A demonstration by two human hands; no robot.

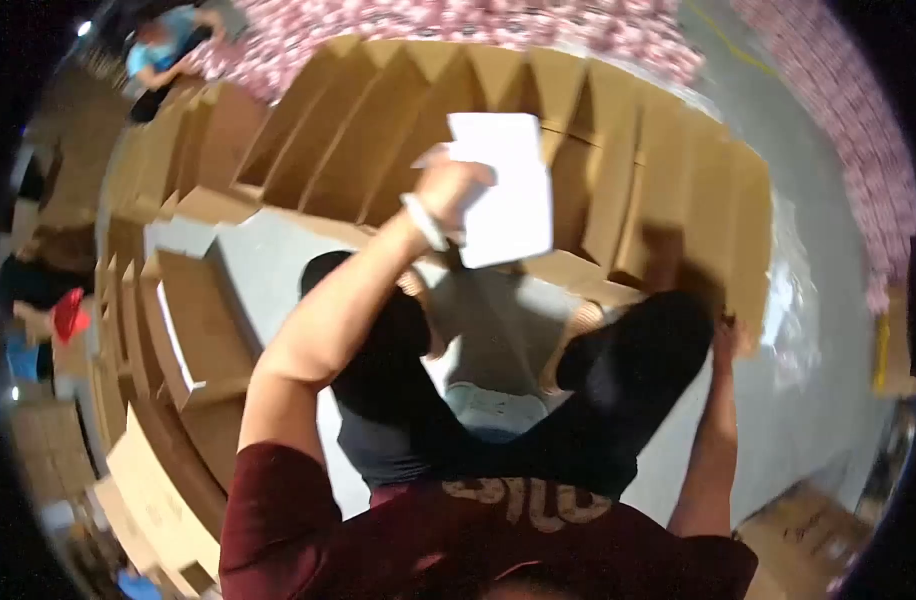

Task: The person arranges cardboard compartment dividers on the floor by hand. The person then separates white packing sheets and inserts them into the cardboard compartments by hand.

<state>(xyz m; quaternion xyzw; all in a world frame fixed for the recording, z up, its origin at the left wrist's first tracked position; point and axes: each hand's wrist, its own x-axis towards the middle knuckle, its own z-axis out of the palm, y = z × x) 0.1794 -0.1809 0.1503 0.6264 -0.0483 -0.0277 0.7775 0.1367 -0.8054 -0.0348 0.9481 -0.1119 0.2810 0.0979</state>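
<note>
On your left, brown cardboard boxes [203, 330] stand on the grey floor [263, 255]; farther back, a person in a blue top [173, 35] is beside pink packages [458, 25]. Next comes your left hand [444, 192], a white band [424, 222] at its wrist, fingers closed on the left edge of white sheets [508, 195], perhaps paper. The sheets hang above the middle of the carton row [703, 185], which runs crosswise in front of your feet. By the row's near right corner, beyond your bent right knee [668, 340], is your right hand [731, 338], too blurred to tell its grip or whether it holds anything. The step in hand seems to be holding the sheets over the cartons; the next move probably calls for a firm pinch, clear of the upright cardboard edges.
</note>
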